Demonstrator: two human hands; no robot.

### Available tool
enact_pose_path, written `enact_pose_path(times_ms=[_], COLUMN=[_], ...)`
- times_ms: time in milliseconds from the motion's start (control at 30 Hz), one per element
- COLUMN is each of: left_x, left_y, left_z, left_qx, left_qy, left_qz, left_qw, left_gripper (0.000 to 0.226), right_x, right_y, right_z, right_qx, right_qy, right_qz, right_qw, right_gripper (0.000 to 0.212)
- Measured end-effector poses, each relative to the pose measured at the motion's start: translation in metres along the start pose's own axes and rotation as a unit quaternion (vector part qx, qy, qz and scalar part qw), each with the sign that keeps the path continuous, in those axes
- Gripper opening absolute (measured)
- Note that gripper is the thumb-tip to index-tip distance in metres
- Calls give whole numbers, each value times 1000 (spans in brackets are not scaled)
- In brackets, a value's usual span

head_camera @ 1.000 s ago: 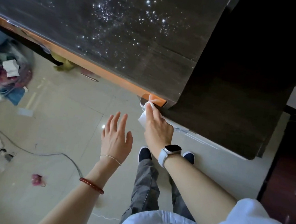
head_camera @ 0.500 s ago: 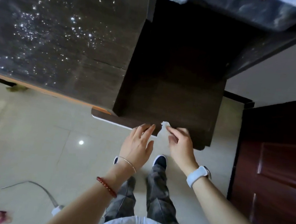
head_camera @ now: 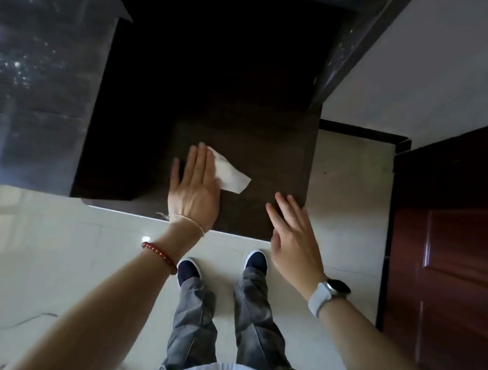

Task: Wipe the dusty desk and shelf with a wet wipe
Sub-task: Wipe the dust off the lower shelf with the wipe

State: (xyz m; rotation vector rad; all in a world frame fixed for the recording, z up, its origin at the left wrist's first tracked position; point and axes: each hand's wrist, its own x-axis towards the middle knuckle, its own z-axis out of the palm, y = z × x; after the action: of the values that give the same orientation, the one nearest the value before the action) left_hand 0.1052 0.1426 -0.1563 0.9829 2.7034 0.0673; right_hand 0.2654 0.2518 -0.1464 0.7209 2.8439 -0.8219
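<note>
Left hand (head_camera: 194,189) flat, fingers straight, pressing crumpled white wet wipe (head_camera: 231,176) onto dark brown wooden shelf (head_camera: 266,144) near its front edge, half the wipe hidden beneath; right hand (head_camera: 294,238) spread wide, empty, over front right corner; shelf's back lost in shadow

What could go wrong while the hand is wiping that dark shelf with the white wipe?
The left hand presses flat on only part of the wet wipe, so the loose corner might fold or bunch and miss dust. The wipe is small beside the dark shelf, so its shadowed back could get skipped. The right hand, open near the shelf's front corner, might brush across freshly wiped wood.
</note>
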Motion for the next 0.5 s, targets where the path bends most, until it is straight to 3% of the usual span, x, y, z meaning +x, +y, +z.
enact_pose_path(times_ms=[167, 367, 500], left_x=[-47, -36, -39], left_y=[49, -10, -7], left_z=[15, -3, -51], left_qx=[6, 11, -140], left_qy=[16, 52, -16], left_qz=[194, 87, -4], left_qw=[981, 995, 990], left_gripper=[45, 32, 26], right_x=[-9, -11, -1], right_y=[14, 13, -17], right_z=[-3, -10, -23], right_qx=[46, 77, 103], right_qy=[10, 16, 12], right_qz=[34, 27, 71], right_qw=[998, 997, 992], right_gripper=[46, 43, 41])
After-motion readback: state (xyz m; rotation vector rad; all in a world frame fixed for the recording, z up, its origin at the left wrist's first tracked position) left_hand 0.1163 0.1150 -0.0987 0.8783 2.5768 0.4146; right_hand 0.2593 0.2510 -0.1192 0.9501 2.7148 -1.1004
